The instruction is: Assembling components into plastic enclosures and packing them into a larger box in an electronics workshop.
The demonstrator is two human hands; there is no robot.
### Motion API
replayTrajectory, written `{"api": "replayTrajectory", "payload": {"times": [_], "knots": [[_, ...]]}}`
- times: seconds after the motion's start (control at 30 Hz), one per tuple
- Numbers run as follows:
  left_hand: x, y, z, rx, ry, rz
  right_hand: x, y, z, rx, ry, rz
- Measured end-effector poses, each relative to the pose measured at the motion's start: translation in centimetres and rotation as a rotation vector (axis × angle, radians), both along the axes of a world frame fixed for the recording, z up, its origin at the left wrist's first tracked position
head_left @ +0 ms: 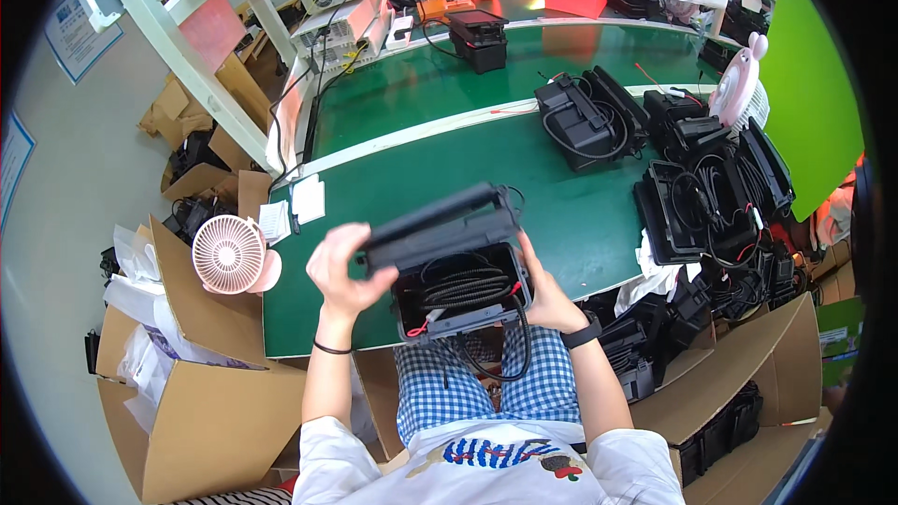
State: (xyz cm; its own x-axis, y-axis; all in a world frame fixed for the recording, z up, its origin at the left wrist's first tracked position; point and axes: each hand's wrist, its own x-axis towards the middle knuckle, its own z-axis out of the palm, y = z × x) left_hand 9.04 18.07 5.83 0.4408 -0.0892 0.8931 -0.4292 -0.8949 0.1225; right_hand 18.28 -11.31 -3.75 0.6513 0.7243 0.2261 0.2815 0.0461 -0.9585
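Holding a black box (460, 292) between your two hands, you keep it just above the near edge of the green table (393, 187), right over your checked lap. The box is open, and its lid (438, 226) tips up and away from you. Inside lie coiled black cables (465, 288) with a bit of red wire by the left corner.

Your left hand (344, 271) is curled around the left end of the lid, with the thumb on top. Your right hand (544, 295) is pressed flat on the right side of the box, and its fingers go behind it, so you cannot see them well. One black cable hangs down from the box over your lap.

A small pink fan (229, 253) stands near your left hand. More open black boxes (711, 196) sit well off to your right.
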Motion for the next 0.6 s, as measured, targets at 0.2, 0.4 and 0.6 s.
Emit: {"api": "replayTrajectory", "payload": {"times": [0.2, 0.4, 0.6], "knots": [[3.1, -1.3, 2.1, -0.354, 0.629, 0.348, 0.0, -0.1, 0.8, 0.010, -0.029, -0.007], [0.8, -7.2, 2.9, -0.028, 0.857, -0.189, -0.2, 0.2, 0.5, 0.086, 0.105, 0.025], [-0.5, -9.4, 2.1, 0.083, 0.839, -0.175, -0.2, 0.0, 0.2, 0.060, 0.084, 0.015]]}}
